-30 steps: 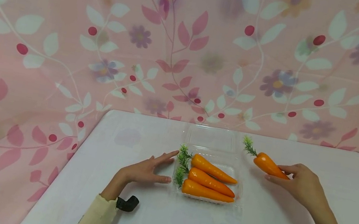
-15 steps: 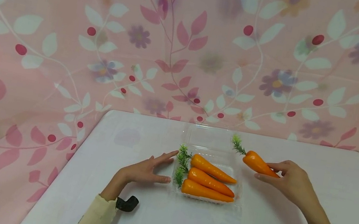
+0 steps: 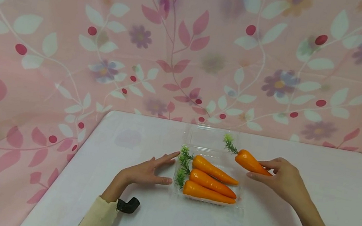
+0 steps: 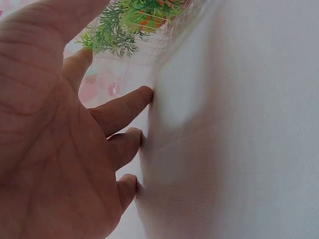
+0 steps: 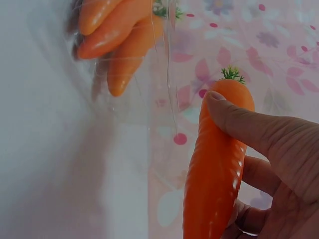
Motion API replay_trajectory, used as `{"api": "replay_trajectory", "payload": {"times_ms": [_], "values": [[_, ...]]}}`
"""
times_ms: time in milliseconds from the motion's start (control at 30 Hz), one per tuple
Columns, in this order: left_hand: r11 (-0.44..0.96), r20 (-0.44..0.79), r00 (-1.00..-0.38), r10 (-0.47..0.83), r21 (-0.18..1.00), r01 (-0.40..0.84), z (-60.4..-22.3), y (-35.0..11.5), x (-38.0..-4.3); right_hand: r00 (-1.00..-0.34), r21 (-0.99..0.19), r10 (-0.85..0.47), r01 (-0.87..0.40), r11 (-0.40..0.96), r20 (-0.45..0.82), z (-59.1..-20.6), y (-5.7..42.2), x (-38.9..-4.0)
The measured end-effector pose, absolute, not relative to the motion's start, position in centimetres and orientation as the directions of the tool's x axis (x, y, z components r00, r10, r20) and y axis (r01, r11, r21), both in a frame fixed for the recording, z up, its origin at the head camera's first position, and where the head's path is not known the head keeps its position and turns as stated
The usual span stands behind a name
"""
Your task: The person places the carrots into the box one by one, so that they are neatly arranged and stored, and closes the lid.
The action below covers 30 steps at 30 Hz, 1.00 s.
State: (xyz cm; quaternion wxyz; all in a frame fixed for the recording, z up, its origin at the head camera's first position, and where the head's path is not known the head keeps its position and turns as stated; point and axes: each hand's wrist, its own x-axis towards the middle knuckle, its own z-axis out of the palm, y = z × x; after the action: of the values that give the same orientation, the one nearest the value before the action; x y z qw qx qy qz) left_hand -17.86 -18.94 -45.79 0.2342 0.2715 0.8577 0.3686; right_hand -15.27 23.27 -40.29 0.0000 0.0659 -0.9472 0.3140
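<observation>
My right hand (image 3: 286, 182) pinches an orange carrot (image 3: 249, 161) between thumb and fingers, its green top pointing up and left, above the right back part of a clear plastic box (image 3: 241, 194). In the right wrist view the thumb lies along the held carrot (image 5: 214, 164). Three carrots (image 3: 211, 182) lie side by side in the box, leafy tops to the left. My left hand (image 3: 145, 172) is spread at the box's left side, index fingertip and thumb at its edge. In the left wrist view the other fingertips of the left hand (image 4: 65, 134) rest on the white tabletop.
The box's clear lid (image 3: 212, 139) is folded back toward the rear edge of the white table (image 3: 132, 221). A pink floral cloth (image 3: 185, 49) hangs behind the table. Black wrist mounts (image 3: 128, 205) stick out beside both sleeves.
My right hand has moved left with the carrot, bringing its leafy top from right of the box to over the lid area. The left hand and the three carrots have stayed put.
</observation>
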Motion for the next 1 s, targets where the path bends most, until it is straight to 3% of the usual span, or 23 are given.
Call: {"api": "replay_trajectory", "payload": {"times_ms": [1000], "values": [[0.587, -0.211, -0.742, 0.636, 0.757, 0.288, -45.7, -18.9, -17.9, -0.980, -0.644, -0.200, -0.168, 0.747, 0.024, -39.9, 18.4, -15.1]]}}
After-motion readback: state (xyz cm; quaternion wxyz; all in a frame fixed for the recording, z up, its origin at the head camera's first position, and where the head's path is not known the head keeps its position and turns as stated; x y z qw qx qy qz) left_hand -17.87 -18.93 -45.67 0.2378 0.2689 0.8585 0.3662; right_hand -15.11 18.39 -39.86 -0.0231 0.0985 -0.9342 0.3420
